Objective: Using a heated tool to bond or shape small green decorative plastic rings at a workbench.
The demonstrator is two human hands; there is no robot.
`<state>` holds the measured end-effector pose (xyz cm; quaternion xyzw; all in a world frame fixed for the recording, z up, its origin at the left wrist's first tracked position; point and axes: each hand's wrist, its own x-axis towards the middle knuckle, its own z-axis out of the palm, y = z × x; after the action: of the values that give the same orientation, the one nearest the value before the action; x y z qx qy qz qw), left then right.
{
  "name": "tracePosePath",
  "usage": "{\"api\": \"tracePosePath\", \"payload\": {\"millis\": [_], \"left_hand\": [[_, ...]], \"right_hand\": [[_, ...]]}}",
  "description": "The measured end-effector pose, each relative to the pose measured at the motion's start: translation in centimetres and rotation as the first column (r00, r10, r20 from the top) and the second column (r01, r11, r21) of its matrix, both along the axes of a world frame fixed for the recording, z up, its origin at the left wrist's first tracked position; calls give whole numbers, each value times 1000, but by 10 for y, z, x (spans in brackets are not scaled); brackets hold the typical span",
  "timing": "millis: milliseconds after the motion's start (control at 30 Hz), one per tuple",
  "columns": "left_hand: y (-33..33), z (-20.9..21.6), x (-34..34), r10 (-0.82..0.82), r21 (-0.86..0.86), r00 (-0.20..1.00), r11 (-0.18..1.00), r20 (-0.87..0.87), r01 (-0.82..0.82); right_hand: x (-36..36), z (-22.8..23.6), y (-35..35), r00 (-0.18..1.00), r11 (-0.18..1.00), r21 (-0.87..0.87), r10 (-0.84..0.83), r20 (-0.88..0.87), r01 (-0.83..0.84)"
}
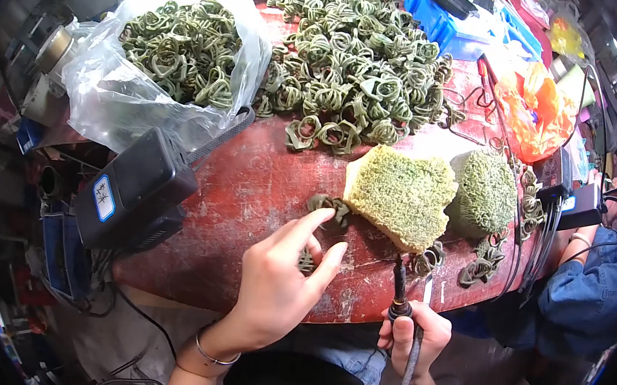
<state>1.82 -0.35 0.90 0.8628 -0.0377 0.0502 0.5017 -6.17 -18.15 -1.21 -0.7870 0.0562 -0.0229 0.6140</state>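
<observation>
My left hand [276, 287] is above the table, thumb and forefinger apart and nothing between them. Right by its forefinger lies a dark green curled fabric loop [334, 218], and another small coil [306, 262] shows behind the hand. In my right hand [419, 339] is a soldering iron [399, 285], a dark corded tool pointing away from me. Its tip is close to the lower edge of a yellow-green, rough-topped block [398, 194]; contact cannot be made out. A few more loops [483, 262] lie to the right.
A large pile of green loops [367, 63] covers the far middle. A clear plastic bag [100, 103] holds more at left, behind a black box [136, 186]. Right are a second green block [485, 192], an orange bag [538, 115], cables and another person's blue sleeve [593, 279].
</observation>
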Motion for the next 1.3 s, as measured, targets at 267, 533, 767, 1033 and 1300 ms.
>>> {"api": "tracePosePath", "payload": {"millis": [267,533,767,1033,1300], "left_hand": [[2,-4,-2,90,263,994,959,68,-105],[14,-12,-15,-156,-412,985,904,-76,111],[17,-1,-18,-320,-505,947,821,-23,265],[18,-1,-20,-307,-538,952,804,-8,255],[17,2,-22,-213,-407,977,893,-9,191]], "right_hand": [[4,0,2,1000,1000,-17,-23,7,23],[2,-2,0,1000,999,46,-24,-4,24],[3,0,2,999,998,30,-47,-1,47],[4,-1,3,999,999,26,-47,11,47],[4,0,4,999,998,30,-50,-9,50]]}}
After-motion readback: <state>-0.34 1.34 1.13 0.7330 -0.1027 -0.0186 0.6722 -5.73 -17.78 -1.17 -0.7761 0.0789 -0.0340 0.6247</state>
